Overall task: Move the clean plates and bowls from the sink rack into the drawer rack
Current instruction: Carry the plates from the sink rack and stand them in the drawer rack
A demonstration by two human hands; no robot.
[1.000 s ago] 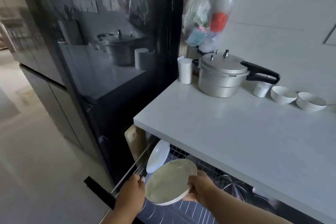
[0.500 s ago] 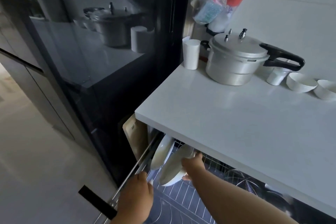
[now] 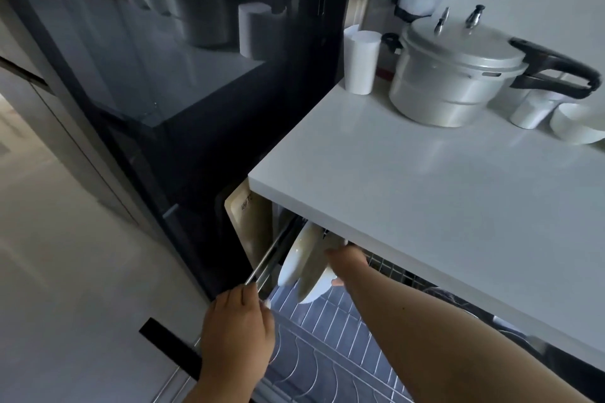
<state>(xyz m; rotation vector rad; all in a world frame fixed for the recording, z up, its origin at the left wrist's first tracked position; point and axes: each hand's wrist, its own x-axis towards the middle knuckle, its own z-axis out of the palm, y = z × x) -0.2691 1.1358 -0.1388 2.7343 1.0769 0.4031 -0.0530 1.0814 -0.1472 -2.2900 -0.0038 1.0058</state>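
Observation:
Below the white counter the wire drawer rack (image 3: 327,357) is pulled out. Two pale plates stand on edge at its far left: one plate (image 3: 296,258) rests in the rack, and a second plate (image 3: 316,285) leans right beside it. My right hand (image 3: 347,260) reaches under the counter edge and grips the rim of that second plate. My left hand (image 3: 237,329) is closed on the drawer's metal side rail (image 3: 265,262) near its front. The sink rack is out of view.
On the white counter (image 3: 425,186) stand a white cup (image 3: 360,62), a steel pressure cooker (image 3: 458,75) with a black handle, a small white cup (image 3: 532,111) and a white bowl (image 3: 576,123). A dark glass fridge door (image 3: 183,75) fills the left. A cutting board (image 3: 244,222) leans beside the drawer.
My right hand has carried the plate from flat over the drawer front to upright beside the standing plate under the counter. The view has tilted downward and closer.

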